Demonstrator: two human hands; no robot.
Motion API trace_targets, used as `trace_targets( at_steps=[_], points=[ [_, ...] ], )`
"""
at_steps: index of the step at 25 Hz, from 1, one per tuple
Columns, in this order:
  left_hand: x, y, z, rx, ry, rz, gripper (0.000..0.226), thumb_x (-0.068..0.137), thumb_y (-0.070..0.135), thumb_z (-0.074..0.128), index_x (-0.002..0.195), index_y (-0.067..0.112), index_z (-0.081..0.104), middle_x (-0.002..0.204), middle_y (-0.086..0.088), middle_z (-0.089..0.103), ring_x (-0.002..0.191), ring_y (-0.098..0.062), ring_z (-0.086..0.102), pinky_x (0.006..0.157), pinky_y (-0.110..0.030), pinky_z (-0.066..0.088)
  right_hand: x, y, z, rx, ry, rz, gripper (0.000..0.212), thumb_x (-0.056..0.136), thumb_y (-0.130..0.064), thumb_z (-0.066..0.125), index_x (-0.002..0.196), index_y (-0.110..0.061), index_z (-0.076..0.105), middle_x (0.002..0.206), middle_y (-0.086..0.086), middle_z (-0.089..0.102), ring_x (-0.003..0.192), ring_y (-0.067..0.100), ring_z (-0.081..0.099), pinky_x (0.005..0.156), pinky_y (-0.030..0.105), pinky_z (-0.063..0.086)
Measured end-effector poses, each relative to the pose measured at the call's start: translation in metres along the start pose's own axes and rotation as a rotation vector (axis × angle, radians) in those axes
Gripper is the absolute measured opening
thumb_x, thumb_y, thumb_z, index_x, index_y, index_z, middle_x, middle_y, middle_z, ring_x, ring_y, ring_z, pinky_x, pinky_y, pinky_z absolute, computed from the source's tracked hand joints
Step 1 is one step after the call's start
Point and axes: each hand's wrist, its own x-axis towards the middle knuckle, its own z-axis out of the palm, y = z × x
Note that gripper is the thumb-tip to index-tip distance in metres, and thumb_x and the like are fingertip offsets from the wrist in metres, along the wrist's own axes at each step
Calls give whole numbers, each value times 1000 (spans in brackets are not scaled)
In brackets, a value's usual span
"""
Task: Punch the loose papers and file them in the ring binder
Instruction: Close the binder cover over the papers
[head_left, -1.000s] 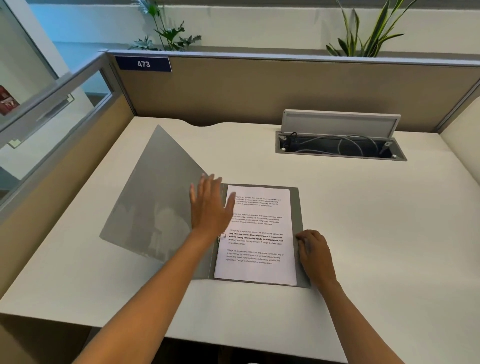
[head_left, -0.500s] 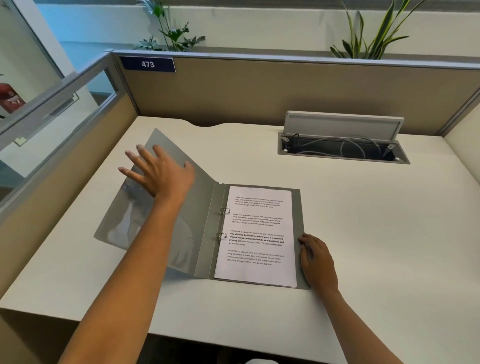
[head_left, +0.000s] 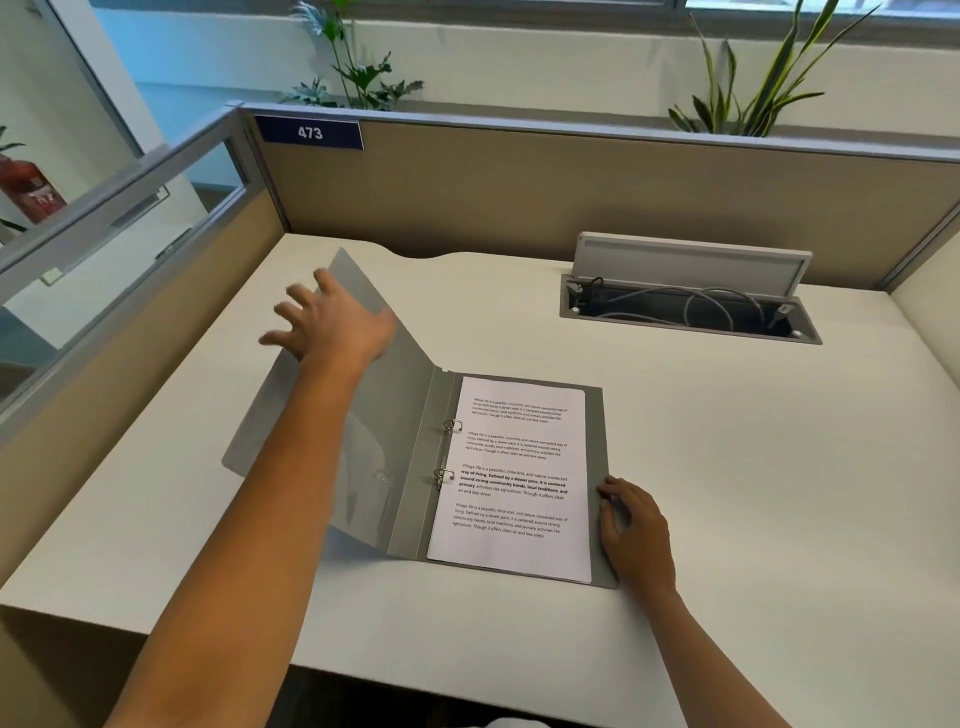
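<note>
A grey ring binder (head_left: 415, 499) lies open in the middle of the desk. Its front cover (head_left: 405, 374) slants up to the left, not quite flat. A stack of printed papers (head_left: 514, 483) sits on the two metal rings (head_left: 447, 452), lying on the back cover. My left hand (head_left: 332, 322) is spread over the far outer part of the front cover, fingers apart and blurred, reaching past its left edge. My right hand (head_left: 631, 530) rests at the back cover's right edge, with bent fingertips pressing on it.
The white desk (head_left: 753, 467) is walled by beige partitions on the left and behind. An open cable hatch (head_left: 685, 312) with grey wires and a raised lid sits at the back right. The desk's front edge is near my forearms. No punch is in view.
My left hand has slid from beside the rings out across the front cover to its far left edge. The right hand and the papers have stayed in place.
</note>
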Motion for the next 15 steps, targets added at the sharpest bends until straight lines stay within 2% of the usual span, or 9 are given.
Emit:
trace_targets(
  at_steps=[3, 8, 15],
  points=[
    [-13, -2, 0, 27, -52, 34, 91, 90, 57, 57, 155, 9, 15, 156, -23, 26, 142, -42, 29, 114, -58, 29, 0, 0, 1, 6, 3, -2, 25, 88, -5, 67, 109, -16, 73, 119, 0, 69, 113, 18, 63, 100, 32, 48],
    [-42, 18, -19, -136, -80, 204, 85, 91, 56, 57, 153, 13, 19, 153, -17, 34, 137, -39, 38, 105, -51, 39, -1, 1, 1, 18, 5, 7, 25, 87, -5, 67, 109, -16, 73, 120, 0, 69, 113, 18, 63, 101, 34, 49],
    [-74, 42, -20, -369, -325, 368, 80, 92, 60, 54, 152, 24, 16, 156, -9, 36, 134, -34, 46, 103, -45, 42, 0, 0, 0, 4, -9, 21, 23, 89, -8, 66, 109, -17, 72, 120, -1, 69, 114, 18, 62, 101, 30, 46]
  ],
)
